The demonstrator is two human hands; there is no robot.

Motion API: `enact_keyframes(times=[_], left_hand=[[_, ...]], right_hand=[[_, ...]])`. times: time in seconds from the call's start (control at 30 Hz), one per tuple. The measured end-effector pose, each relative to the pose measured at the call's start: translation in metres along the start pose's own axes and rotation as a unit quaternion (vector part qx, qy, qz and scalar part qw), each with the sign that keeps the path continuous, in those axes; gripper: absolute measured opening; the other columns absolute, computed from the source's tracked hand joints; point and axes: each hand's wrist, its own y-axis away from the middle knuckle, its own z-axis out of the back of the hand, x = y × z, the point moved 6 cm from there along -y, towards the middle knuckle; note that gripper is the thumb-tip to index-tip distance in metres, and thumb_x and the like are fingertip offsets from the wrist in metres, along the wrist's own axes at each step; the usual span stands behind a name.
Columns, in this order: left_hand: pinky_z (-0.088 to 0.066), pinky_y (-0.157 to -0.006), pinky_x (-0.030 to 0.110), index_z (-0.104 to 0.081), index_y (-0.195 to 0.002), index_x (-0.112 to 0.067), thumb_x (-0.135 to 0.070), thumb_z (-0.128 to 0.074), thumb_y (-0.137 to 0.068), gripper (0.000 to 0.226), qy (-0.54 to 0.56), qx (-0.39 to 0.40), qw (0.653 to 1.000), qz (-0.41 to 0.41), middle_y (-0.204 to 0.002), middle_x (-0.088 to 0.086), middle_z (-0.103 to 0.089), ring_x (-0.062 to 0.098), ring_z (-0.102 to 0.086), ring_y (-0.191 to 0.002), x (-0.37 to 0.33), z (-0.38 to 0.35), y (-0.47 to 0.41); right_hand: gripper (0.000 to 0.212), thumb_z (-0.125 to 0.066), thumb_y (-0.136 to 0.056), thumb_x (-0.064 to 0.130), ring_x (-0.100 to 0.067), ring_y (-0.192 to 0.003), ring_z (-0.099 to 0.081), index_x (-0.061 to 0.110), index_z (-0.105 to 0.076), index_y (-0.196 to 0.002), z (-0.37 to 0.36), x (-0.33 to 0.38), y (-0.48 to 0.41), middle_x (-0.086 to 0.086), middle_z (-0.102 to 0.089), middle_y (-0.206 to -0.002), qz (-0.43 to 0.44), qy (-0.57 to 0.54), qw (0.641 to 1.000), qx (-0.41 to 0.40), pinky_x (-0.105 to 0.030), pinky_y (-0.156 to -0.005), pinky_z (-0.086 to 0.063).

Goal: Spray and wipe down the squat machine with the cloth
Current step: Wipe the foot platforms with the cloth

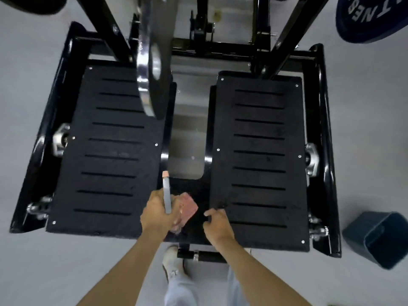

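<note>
— What's the left hand doing?

— The left hand [155, 215] is clenched round a spray bottle [167, 195]. The grey neck points to twelve o'clock, with an orange tip at the far end. The body of the bottle is a blur under the fingers.

— And the cloth?

— The cloth [187, 206] is a pinkish-red bundle right against that hand, at its three o'clock. It's over the black strip that joins the two footplates. I can't tell whether the fingers have hold of it too or it just lies there.

— The other hand?

— The right hand [217, 226] is further round at three o'clock, close to the cloth but apart from it. Its fingers are loosely curled and it's grasping nothing. It hangs at the near inner corner of the right footplate [258, 162], and whether the fingertips touch it I can't make out.

— Where's the machine in all this?

— The squat machine [325, 129] spreads out from the hands towards twelve o'clock. The left footplate [110, 151] is at eleven and the right one at one, both black and slotted, inside a glossy black frame. A shiny disc [150, 74] hangs on edge over the far inner part of the left plate.

— Anything else about?

— A shoe [172, 259] on the pale floor at six o'clock, just below the hands. A dark blue bin [379, 239] stands out at four, clear of the frame. A blue weight plate [371, 18] with white letters is off at one o'clock.
</note>
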Motion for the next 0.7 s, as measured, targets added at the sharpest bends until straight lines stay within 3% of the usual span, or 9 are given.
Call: enact_keyframes(times=[0.07, 0.13, 0.27, 0.33, 0.4, 0.5, 0.57, 0.63, 0.7], left_hand=[[-0.045, -0.071, 0.031, -0.049, -0.087, -0.027, -0.038, -0.067, -0.087, 0.021, 0.0, -0.037, 0.999, -0.014, -0.086, -0.005, -0.058, 0.017, -0.056, -0.077, 0.017, 0.028, -0.007], [-0.049, -0.076, 0.029, -0.05, -0.099, -0.031, -0.037, -0.07, -0.085, 0.025, 0.079, -0.027, 0.995, -0.046, -0.094, -0.011, -0.06, 0.01, -0.06, -0.085, 0.033, 0.042, -0.014], [-0.044, -0.073, 0.004, -0.053, -0.114, -0.02, -0.023, -0.074, -0.083, 0.038, 0.169, -0.023, 0.979, -0.112, -0.111, -0.008, -0.056, -0.013, -0.057, -0.091, 0.056, 0.052, -0.025], [-0.047, -0.081, 0.009, -0.053, -0.111, -0.028, -0.024, -0.075, -0.082, 0.037, 0.184, -0.019, 0.974, -0.13, -0.113, -0.008, -0.053, -0.012, -0.056, -0.093, 0.057, 0.048, -0.029], [-0.048, -0.085, 0.016, -0.052, -0.093, -0.035, -0.023, -0.075, -0.082, 0.028, 0.192, -0.013, 0.971, -0.141, -0.116, -0.005, -0.052, -0.006, -0.056, -0.093, 0.054, 0.043, -0.031], [-0.044, -0.073, 0.005, -0.047, -0.082, -0.035, -0.021, -0.075, -0.082, 0.031, 0.192, -0.003, 0.97, -0.147, -0.118, 0.005, -0.053, -0.003, -0.055, -0.086, 0.045, 0.036, -0.031], [-0.043, -0.069, 0.003, -0.045, -0.081, -0.036, -0.024, -0.075, -0.082, 0.032, 0.18, 0.01, 0.972, -0.151, -0.117, 0.006, -0.052, -0.003, -0.054, -0.082, 0.041, 0.029, -0.031], [-0.042, -0.068, 0.001, -0.044, -0.081, -0.04, -0.026, -0.074, -0.083, 0.034, 0.172, 0.023, 0.973, -0.155, -0.113, 0.003, -0.05, -0.003, -0.053, -0.079, 0.039, 0.024, -0.029], [-0.042, -0.068, 0.003, -0.044, -0.082, -0.042, -0.027, -0.074, -0.083, 0.033, 0.174, 0.023, 0.971, -0.164, -0.108, 0.003, -0.048, 0.0, -0.053, -0.076, 0.037, 0.02, -0.029]], right_hand=[[0.038, -0.046, -0.096, 0.017, -0.027, -0.132, -0.035, 0.018, -0.051, -0.133, -0.022, 0.02, -0.005, -0.008, -0.024, -0.148, 0.02, 0.011, 1.0, 0.01, -0.035, -0.105, -0.039], [0.046, -0.048, -0.096, 0.021, -0.027, -0.143, -0.015, 0.017, -0.044, -0.141, -0.038, 0.038, -0.014, -0.005, -0.006, -0.158, 0.014, 0.004, 1.0, 0.017, -0.032, -0.111, -0.027], [0.084, -0.058, -0.088, 0.042, -0.022, -0.148, 0.01, 0.017, -0.012, -0.154, -0.068, 0.053, -0.047, -0.004, 0.011, -0.161, -0.033, 0.08, 0.995, 0.044, -0.035, -0.12, -0.004], [0.095, -0.062, -0.08, 0.049, -0.025, -0.148, 0.002, 0.014, -0.014, -0.153, -0.076, 0.059, -0.06, -0.009, -0.001, -0.16, -0.062, 0.083, 0.993, 0.049, -0.041, -0.121, -0.006], [0.081, -0.066, -0.077, 0.045, -0.027, -0.138, -0.029, 0.011, -0.033, -0.143, -0.069, 0.069, -0.052, -0.011, -0.032, -0.148, -0.064, 0.059, 0.996, 0.029, -0.042, -0.115, -0.026], [0.056, -0.062, -0.087, 0.023, -0.027, -0.129, -0.038, 0.004, -0.038, -0.134, -0.06, 0.061, -0.043, -0.012, -0.044, -0.131, -0.086, -0.022, 0.996, -0.001, -0.036, -0.11, -0.032], [0.04, -0.059, -0.088, 0.013, -0.025, -0.105, -0.055, 0.003, -0.047, -0.124, -0.057, 0.05, -0.041, -0.012, -0.055, -0.112, -0.113, -0.077, 0.99, -0.021, -0.028, -0.08, -0.047], [0.006, -0.056, -0.086, 0.009, -0.017, -0.065, -0.052, 0.004, -0.056, -0.09, -0.053, 0.043, -0.044, -0.005, -0.053, -0.078, -0.133, -0.125, 0.981, -0.063, -0.023, -0.048, -0.037], [0.029, -0.063, -0.085, 0.014, -0.012, -0.049, -0.04, 0.01, -0.044, -0.063, -0.049, 0.036, -0.044, -0.001, -0.044, -0.062, -0.141, -0.195, 0.965, -0.105, -0.022, -0.042, -0.03]])
